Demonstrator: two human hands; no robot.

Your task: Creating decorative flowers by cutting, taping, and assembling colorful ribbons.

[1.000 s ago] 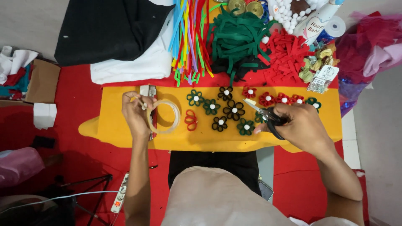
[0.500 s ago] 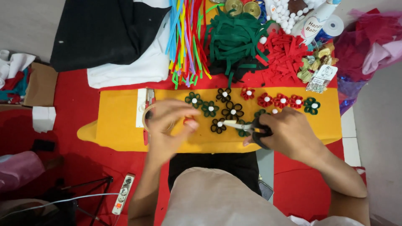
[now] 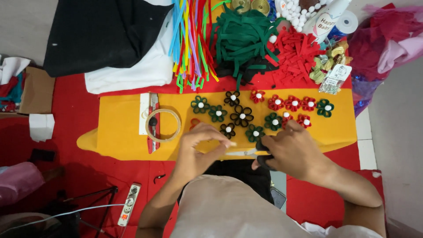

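My left hand (image 3: pixel 198 147) hovers over the front edge of the yellow felt sheet (image 3: pixel 119 132), thumb and forefinger pinched on a small pale scrap (image 3: pixel 231 143). My right hand (image 3: pixel 293 150) grips black-handled scissors (image 3: pixel 263 159), whose blades (image 3: pixel 240 153) point left, just under the left fingertips. Felt flowers with white centres lie on the sheet, among them a dark one (image 3: pixel 228 129) and a green one (image 3: pixel 255 133) just beyond my hands. The clear tape roll (image 3: pixel 163 125) lies flat on the felt to the left.
A red cutter (image 3: pixel 153 128) lies beside the tape roll. Behind the sheet are coloured pipe cleaners (image 3: pixel 189 39), green felt strips (image 3: pixel 244 39), red felt strips (image 3: pixel 295 57), white pompoms (image 3: pixel 293 11) and black cloth (image 3: pixel 101 31). A power strip (image 3: pixel 129 203) lies on the red floor cloth.
My left hand put the tape roll down on the felt and moved right, pinching a scrap. My right hand drew the scissors left and toward me, to the sheet's front edge.
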